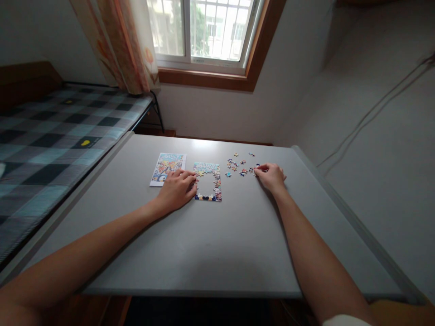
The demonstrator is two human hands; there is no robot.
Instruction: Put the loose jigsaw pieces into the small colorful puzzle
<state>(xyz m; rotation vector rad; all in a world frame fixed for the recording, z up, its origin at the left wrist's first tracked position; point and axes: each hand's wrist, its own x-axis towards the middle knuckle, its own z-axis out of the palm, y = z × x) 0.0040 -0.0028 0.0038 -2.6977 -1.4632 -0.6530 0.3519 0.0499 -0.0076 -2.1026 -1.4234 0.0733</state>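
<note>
A jigsaw puzzle [218,181] lies flat on the table, joined as a frame around an open middle where the tabletop shows. My left hand [178,188] rests palm down with its fingers stretched over the puzzle's left border, partly hiding it. The same hand overlaps the lower right of a printed picture sheet [169,163]. To the right of the puzzle lie several loose puzzle pieces [234,166]. At their right edge my right hand [272,175] is pinched on a puzzle piece [256,169], mostly hidden by the fingertips.
The pale table [204,244] has a raised rim along its left and right sides. A bed with a checked cover [68,131] stands at the left. Beyond the table are a curtain [118,45] and a barred window [217,31]; a cable [370,113] hangs along the right wall.
</note>
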